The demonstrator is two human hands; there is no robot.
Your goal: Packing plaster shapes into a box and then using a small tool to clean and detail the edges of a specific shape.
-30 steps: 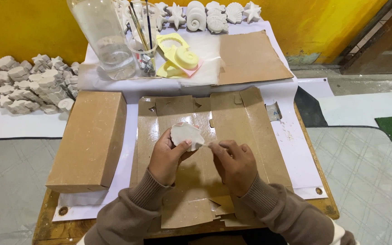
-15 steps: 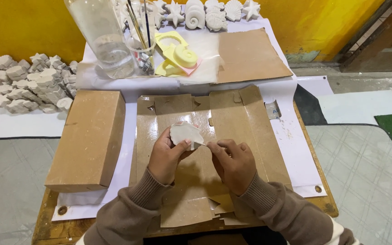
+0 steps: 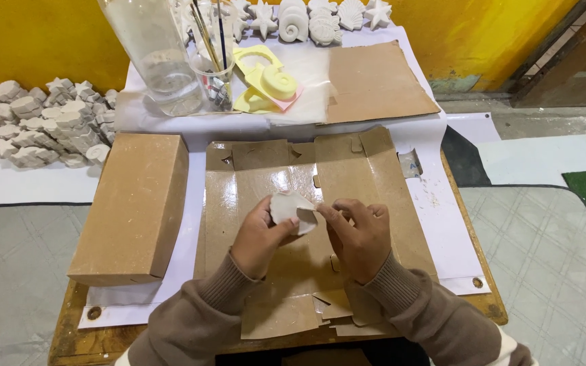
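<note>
I am holding a small pale plaster piece (image 3: 291,210) up off the work surface, pinching it in my left hand (image 3: 260,237), with the thumb lying across its lower face and the other fingers curling up behind it. My right hand (image 3: 361,237) is sitting just to the right of it, its fingers (image 3: 328,218) bunching together and the fingertips touching the right edge of the piece. Directly under both hands, a flattened sheet of brown cardboard (image 3: 381,190) is lying open on the wooden table (image 3: 76,339), with loose cardboard scraps (image 3: 337,308) lying near my wrists. To the left of my left fingers, a closed brown box (image 3: 133,203) is standing on white paper (image 3: 452,237). Beyond my fingertips, further away from me, a clear plastic bottle (image 3: 154,57), a cup of brushes (image 3: 213,74) and yellow moulds (image 3: 269,85) are standing together, with white plaster shapes (image 3: 306,17) lining up behind them. More grey-white plaster figures (image 3: 32,125) are piling up well apart, far off to my left.
</note>
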